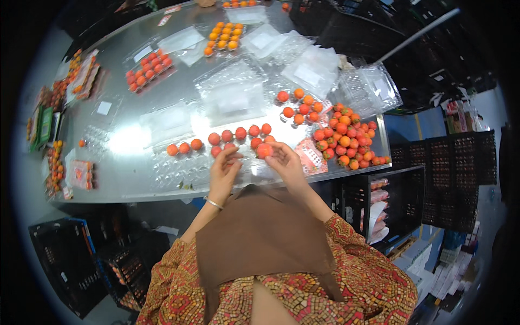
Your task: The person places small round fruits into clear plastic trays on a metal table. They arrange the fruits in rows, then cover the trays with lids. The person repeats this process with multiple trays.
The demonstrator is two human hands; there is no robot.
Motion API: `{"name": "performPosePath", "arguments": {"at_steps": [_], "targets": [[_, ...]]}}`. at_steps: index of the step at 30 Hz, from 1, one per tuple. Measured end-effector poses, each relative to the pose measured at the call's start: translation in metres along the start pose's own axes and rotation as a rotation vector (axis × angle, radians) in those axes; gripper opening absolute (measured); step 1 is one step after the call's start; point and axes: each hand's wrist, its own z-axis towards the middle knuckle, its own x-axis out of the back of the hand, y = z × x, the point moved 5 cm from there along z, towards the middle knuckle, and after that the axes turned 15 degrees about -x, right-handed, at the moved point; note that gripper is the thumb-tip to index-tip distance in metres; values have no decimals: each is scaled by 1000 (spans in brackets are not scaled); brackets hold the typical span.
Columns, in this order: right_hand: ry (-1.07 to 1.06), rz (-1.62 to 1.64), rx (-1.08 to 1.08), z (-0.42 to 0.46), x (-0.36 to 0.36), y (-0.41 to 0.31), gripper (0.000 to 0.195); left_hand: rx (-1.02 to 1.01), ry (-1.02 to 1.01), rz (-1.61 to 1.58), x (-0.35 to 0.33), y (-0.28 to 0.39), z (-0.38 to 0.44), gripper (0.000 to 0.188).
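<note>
My right hand (pixel 287 161) grips a red-orange tomato (pixel 265 150) between thumb and fingers, just above a clear plastic tray with moulded cups (pixel 178 168). My left hand (pixel 224 170), with a bangle at the wrist, hovers over the same tray with thumb and fingers apart. Red is partly hidden behind its fingers. Rows of tomatoes (pixel 240 133) sit in the tray's far part, while cups at its near left hold none. To the right lies a heap of red and orange tomatoes (pixel 345 140), some with green calyxes, beside a printed pink sheet (pixel 310 156).
Clear plastic packs (pixel 231 91) are spread across the metal table (pixel 118 178). Filled packs of red tomatoes (pixel 149 70) and orange tomatoes (pixel 224 36) stand farther back. Black crates (pixel 400 203) flank the table's near edge at right, with more crates (pixel 67 260) low at left.
</note>
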Motion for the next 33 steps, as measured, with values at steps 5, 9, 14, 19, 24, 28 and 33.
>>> {"name": "performPosePath", "arguments": {"at_steps": [5,9,14,19,24,28,33], "targets": [[680,-256,258,30,148,-2,37,51,72,-43,13,-9,-8,36],[1122,-455,313,13,247,-26,36,90,91,-30,21,-13,-15,35],[1265,-1025,92,14,287,-20,43,110,85,-40,19,-18,-16,32],[1360,-1157,112,11,267,-31,45,96,116,-18,22,-15,-15,30],[1162,-1040,628,24,192,-46,41,122,178,-26,30,-17,-22,19],[576,-944,574,60,79,-30,27,136,146,-28,32,-12,-23,17],[277,-1097,587,83,-19,-3,34,138,139,-28,29,-10,-23,30]]}}
